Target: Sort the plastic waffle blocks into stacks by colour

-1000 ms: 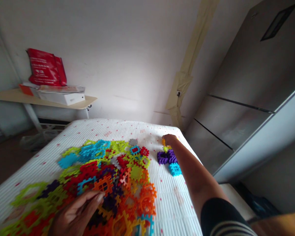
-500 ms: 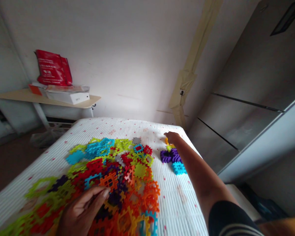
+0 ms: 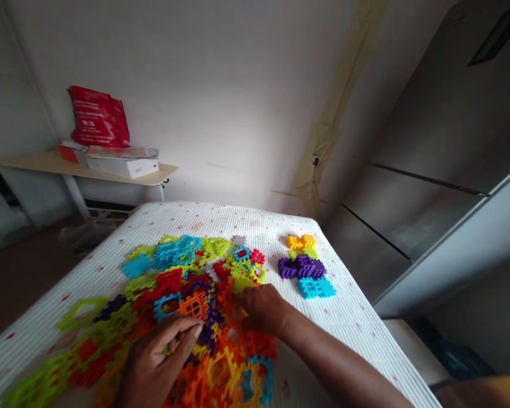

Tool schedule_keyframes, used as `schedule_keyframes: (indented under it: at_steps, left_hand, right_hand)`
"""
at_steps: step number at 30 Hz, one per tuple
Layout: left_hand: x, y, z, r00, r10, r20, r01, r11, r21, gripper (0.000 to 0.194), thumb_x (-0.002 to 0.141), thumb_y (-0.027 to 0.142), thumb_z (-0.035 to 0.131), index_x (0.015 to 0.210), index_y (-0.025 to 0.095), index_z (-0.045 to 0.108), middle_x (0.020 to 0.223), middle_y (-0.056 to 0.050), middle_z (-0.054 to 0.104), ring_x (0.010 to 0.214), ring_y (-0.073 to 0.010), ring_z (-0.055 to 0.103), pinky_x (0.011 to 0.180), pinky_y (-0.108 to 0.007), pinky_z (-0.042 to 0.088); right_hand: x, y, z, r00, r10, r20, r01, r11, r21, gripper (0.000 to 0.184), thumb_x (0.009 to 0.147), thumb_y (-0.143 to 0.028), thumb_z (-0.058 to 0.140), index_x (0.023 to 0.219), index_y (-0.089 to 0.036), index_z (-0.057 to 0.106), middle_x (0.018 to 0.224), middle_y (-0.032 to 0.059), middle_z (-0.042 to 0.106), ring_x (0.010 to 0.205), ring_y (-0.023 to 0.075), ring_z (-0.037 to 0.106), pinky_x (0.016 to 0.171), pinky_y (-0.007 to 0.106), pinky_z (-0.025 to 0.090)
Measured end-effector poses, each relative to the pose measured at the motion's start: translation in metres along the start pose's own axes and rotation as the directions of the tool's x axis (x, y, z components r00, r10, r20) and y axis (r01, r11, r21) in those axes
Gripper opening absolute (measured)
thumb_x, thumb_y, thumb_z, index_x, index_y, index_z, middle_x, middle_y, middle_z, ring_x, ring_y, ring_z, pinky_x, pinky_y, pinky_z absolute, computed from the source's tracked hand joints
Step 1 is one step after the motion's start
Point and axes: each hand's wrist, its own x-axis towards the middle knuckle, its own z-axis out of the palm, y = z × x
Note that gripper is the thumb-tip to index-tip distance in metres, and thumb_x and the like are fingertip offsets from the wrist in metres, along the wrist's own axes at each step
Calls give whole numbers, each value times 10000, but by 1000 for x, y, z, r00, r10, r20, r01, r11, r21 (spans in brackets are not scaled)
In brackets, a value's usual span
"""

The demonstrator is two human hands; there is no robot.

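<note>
A heap of flat, toothed plastic pieces [image 3: 182, 283] in orange, red, green, cyan and purple covers the near half of the white ribbed table cover [image 3: 195, 218]. My left hand [image 3: 161, 357] rests on the heap's near side, thumb and fingers pinched together beside an orange square piece [image 3: 194, 306]. My right hand [image 3: 261, 309] lies on the heap's right side with its fingers curled down among the orange and red pieces; the fingertips are hidden. Apart on the right lies a small group: yellow-orange pieces [image 3: 301, 242], purple pieces [image 3: 301, 266] and a cyan piece [image 3: 315, 287].
A wooden shelf [image 3: 38, 164] stands at the back left, carrying a red bag [image 3: 97, 116] and a white box [image 3: 123, 166]. A tall grey refrigerator [image 3: 442, 147] stands close to the table's right edge. Dark floor lies to the left.
My right hand has come back from the small group at the far right and now sits on the heap. The yellow-orange pieces are uncovered. My left hand has curled tighter.
</note>
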Motion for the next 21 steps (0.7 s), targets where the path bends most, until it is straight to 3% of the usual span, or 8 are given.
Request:
schedule_keyframes:
  at_steps: [4,12,18,21]
  left_hand:
    - [0,0,0,1000,-7,24,7,1000,10,217,740,424,606,685,236,699,671,3,720,621,-152,669,566,-165,516]
    - [-2,2,1,999,-2,32,1,1000,25,220,753,413,589,683,234,697,663,-2,713,619,-156,669,564,-179,518]
    - [-1,2,1,999,25,21,-25,999,42,213,763,404,586,697,238,700,657,4,710,596,-145,659,532,-176,504]
    - [-1,4,1,999,39,23,-40,998,44,209,755,404,592,689,238,701,649,3,709,587,-146,657,527,-178,503]
  right_hand:
    - [7,-2,11,999,47,-3,-47,999,-12,364,719,-397,680,1023,-206,616,848,75,710,762,263,686,579,300,505]
    - [16,-4,7,994,94,59,-96,994,44,485,679,-400,673,1112,-200,586,900,108,711,799,295,689,605,332,541]
    - [15,-5,8,996,80,31,-81,995,53,359,725,-334,625,1053,-189,606,873,108,710,796,296,689,615,358,547]
    - [14,-5,11,995,92,24,-94,994,57,392,717,-360,636,1062,-177,600,880,112,710,790,301,689,608,359,547]
